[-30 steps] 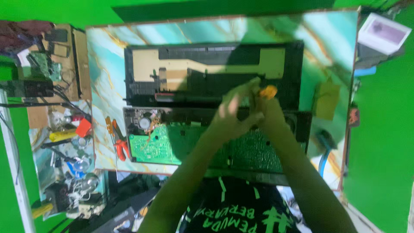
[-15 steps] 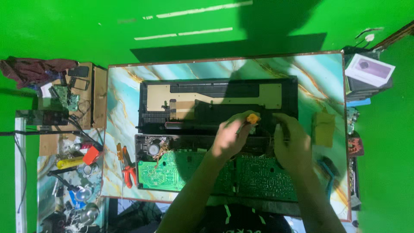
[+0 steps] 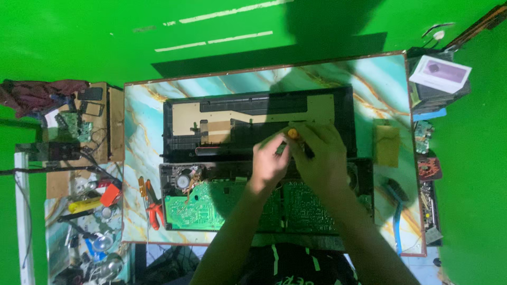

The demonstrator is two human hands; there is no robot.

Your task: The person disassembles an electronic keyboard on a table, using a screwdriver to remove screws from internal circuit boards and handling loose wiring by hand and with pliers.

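Orange-handled screwdriver (image 3: 293, 135) is gripped in the closed right hand (image 3: 323, 161); the left hand (image 3: 269, 163) pinches near its tip. Both work over the opened black casing (image 3: 253, 126) at the bench (image 3: 142, 105) centre, probably driving a screw; steady downward pressure follows.

Clutter around the marbled table (image 3: 148, 105)

Red pliers (image 3: 153, 207) lie at its left edge, a brush (image 3: 397, 196) and yellow cloth (image 3: 387, 145) at right; a white box (image 3: 440, 74) sits beyond the corner.
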